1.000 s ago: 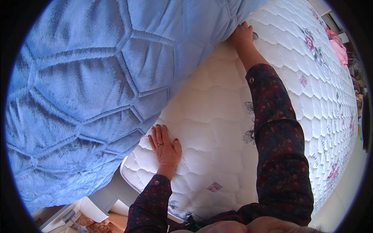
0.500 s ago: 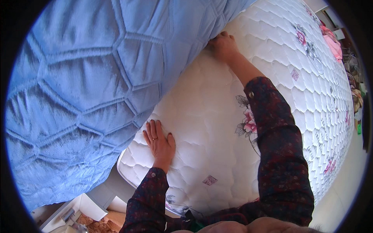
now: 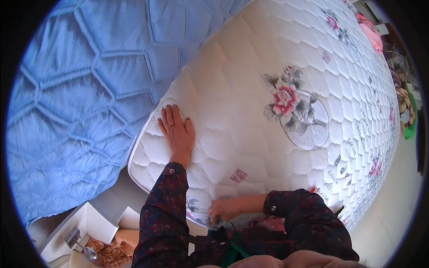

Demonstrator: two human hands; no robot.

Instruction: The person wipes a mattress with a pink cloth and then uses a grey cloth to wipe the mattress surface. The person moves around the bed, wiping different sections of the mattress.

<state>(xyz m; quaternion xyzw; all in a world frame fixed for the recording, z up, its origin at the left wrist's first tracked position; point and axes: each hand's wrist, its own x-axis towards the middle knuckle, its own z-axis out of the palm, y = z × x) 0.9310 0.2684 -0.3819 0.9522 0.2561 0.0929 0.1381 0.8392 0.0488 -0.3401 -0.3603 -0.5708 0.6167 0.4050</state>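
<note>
Pressing left hand [image 3: 177,132] on mattress [image 3: 250,111]

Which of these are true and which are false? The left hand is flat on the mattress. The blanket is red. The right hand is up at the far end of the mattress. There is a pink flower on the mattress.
1. The left hand lies flat on the white mattress. True.
2. The quilted blanket is red. False: it is light blue.
3. The right hand reaches the far end of the mattress. False: it is at the near edge, close to the person's body.
4. A pink flower is printed on the mattress. True.
5. The left hand holds the blanket. False: it rests open beside it, palm down.
</note>
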